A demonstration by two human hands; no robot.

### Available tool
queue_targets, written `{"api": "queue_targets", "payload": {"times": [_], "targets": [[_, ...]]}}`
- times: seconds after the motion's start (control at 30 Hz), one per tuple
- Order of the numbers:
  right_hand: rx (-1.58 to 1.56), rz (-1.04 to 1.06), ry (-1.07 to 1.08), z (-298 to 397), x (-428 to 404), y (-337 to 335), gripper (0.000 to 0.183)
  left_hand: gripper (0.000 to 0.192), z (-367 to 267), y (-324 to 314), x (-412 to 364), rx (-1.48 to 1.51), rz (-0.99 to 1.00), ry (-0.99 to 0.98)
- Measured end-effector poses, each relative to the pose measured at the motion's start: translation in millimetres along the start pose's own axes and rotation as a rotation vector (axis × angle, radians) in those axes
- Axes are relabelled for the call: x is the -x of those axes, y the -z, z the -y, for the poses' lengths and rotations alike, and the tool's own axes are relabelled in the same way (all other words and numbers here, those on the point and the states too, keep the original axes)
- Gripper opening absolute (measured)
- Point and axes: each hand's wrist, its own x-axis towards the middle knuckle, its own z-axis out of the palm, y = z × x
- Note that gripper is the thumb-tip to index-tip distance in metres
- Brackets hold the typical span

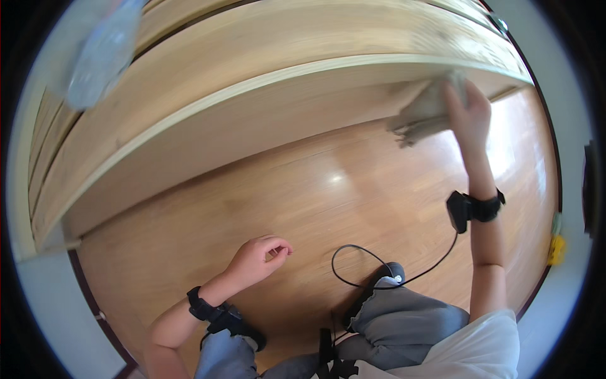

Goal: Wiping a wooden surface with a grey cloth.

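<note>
My right hand [473, 111] grips a greyish-beige cloth [423, 111] with a frayed-looking lower edge. It is at the right end of a pale wooden bed frame or bench [303, 78], by its front edge. The cloth hangs over the front panel below that edge; motion blur hides whether it touches the wood. Lower down, my left hand [265, 256] hovers over the wood-look floor [293, 199], its fingers curled in to the thumb and nothing visible in them.
A blurred clear plastic bottle or bag [102, 61] is at the upper left, over the wooden planks. From the black wrist strap [483, 208] on my right arm, a black cable [350, 246] loops near my shoe [390, 272]. A yellow object [557, 250] is by the right wall.
</note>
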Motion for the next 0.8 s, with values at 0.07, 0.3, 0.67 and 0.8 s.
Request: {"api": "queue_targets", "payload": {"times": [0.07, 0.3, 0.67, 0.8], "targets": [[0.029, 0.055, 0.050, 9.2, 3.4, -3.7, 0.026, 0.011, 15.0, 3.7, 22.6, 0.039, 0.005, 0.038], [0.007, 0.259, 0.169, 124.5, 32.3, -46.7, 0.023, 0.010, 93.5, 89.9, 142.8, -0.104, -0.177, 0.249], [0.066, 0.374, 0.357, 306.1, 83.0, -99.4, 0.036, 0.014, 126.4, 102.9, 95.3, 0.127, 0.078, -0.081], [0.300, 0.457, 0.135, 309.1, 67.8, -80.1, 0.034, 0.016, 116.8, 90.6, 101.3, 0.094, 0.289, -0.166]]}}
